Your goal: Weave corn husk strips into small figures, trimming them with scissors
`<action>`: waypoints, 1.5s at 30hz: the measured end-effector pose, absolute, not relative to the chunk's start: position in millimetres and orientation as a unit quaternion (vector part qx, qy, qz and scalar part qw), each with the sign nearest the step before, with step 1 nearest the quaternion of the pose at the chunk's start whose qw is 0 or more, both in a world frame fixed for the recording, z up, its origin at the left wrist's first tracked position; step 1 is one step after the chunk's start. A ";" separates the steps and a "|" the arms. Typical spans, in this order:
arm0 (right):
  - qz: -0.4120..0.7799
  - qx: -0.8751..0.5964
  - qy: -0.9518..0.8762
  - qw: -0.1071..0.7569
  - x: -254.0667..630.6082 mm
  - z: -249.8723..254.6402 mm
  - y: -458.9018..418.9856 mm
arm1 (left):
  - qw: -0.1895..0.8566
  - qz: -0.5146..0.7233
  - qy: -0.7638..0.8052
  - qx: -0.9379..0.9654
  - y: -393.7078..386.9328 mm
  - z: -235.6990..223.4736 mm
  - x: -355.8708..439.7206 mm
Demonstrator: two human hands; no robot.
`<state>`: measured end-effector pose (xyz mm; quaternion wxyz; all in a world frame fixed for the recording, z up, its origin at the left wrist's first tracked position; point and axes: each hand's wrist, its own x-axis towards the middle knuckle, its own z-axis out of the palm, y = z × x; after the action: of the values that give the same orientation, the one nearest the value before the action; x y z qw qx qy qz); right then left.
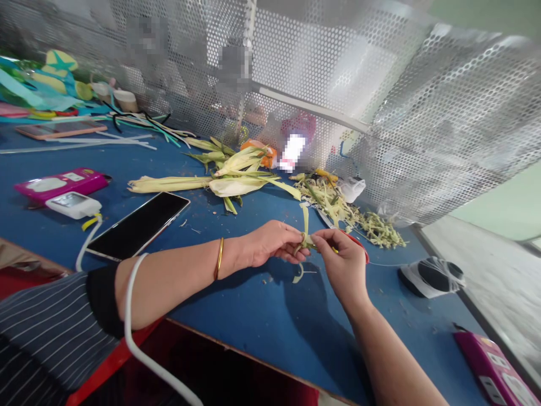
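Observation:
My left hand (281,241) is closed in a pinch on a pale green corn husk strip (305,217), one end of which sticks up above the fingers. My right hand (340,259) meets it from the right, with thumb and forefinger pressed on the same husk piece. The finer shape between the fingertips is partly hidden. Below them a small curled husk scrap (298,274) shows over the table. Just behind my right hand lie scissors with a red handle (360,247), partly covered by the hand.
Beyond my hands, corn husks (240,175) and shredded husk (350,208) lie on the blue table (253,304). A phone (139,225) and purple power strip (63,183) sit left. A plastic-wrapped black spool (431,276) stands right. A white cable (135,327) crosses my left arm.

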<state>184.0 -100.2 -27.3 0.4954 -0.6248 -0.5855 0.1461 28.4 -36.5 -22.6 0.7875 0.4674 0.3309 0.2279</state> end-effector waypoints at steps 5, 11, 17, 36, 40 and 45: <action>0.199 -0.630 -0.538 0.523 182.2 -34.2 -98.3 | 0.785 0.223 0.326 0.477 -38.6 -23.6 29.6; 0.149 -0.591 -0.614 0.502 183.4 -32.9 -99.8 | 0.794 0.225 0.324 0.462 -37.1 -23.2 29.4; 0.118 -0.583 -0.642 0.484 184.6 -30.1 -101.6 | 0.795 0.216 0.325 0.465 -37.0 -21.6 28.6; -0.024 -0.572 -0.697 0.432 185.1 -37.0 -102.7 | 0.826 0.160 0.333 0.425 -33.0 -23.9 29.2; -0.091 -0.524 -0.756 0.382 185.0 -31.2 -103.0 | 0.837 0.175 0.331 0.399 -30.5 -25.9 29.0; -0.045 -0.481 -0.788 0.381 188.7 -19.7 -104.2 | 0.825 0.206 0.360 0.383 -29.9 -19.8 28.5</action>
<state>188.7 -104.2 -19.7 0.3812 -0.4813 -0.7880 -0.0454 28.5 -29.9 -19.8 0.8254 0.3829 0.3597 0.2065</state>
